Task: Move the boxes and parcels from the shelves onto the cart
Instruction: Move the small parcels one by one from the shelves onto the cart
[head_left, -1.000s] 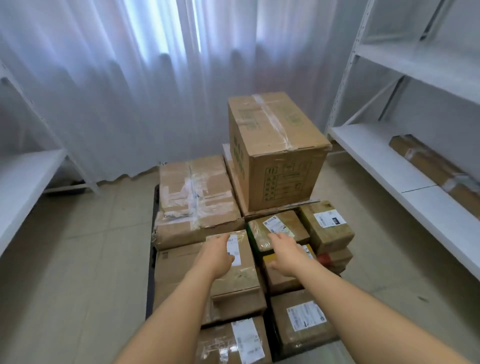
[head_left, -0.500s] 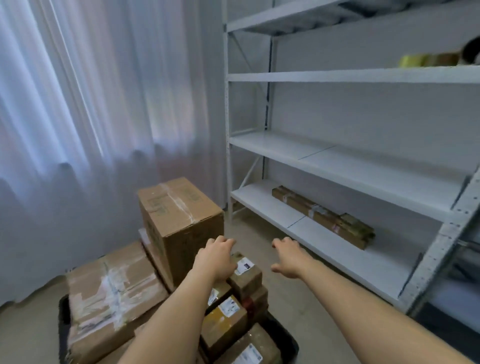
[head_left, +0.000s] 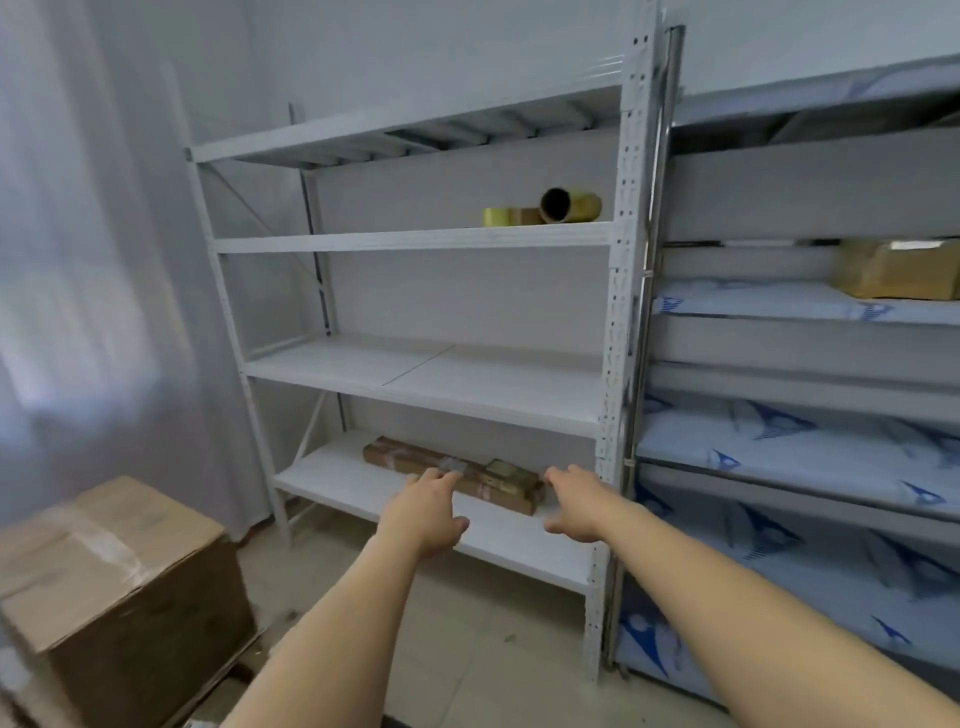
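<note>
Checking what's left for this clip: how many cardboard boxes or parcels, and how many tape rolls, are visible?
Cardboard boxes and parcels: 3 - long parcel on the bottom shelf, box on the right rack, large box at lower left.
Tape rolls: 3, blurred.
Total: 6

Long parcel (head_left: 457, 475) on bottom shelf (head_left: 363, 493); box (head_left: 119, 577) left.

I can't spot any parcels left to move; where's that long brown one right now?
The long parcel lies on the bottom shelf of the white rack, toward its right end, just beyond the left hand and right hand.
</note>
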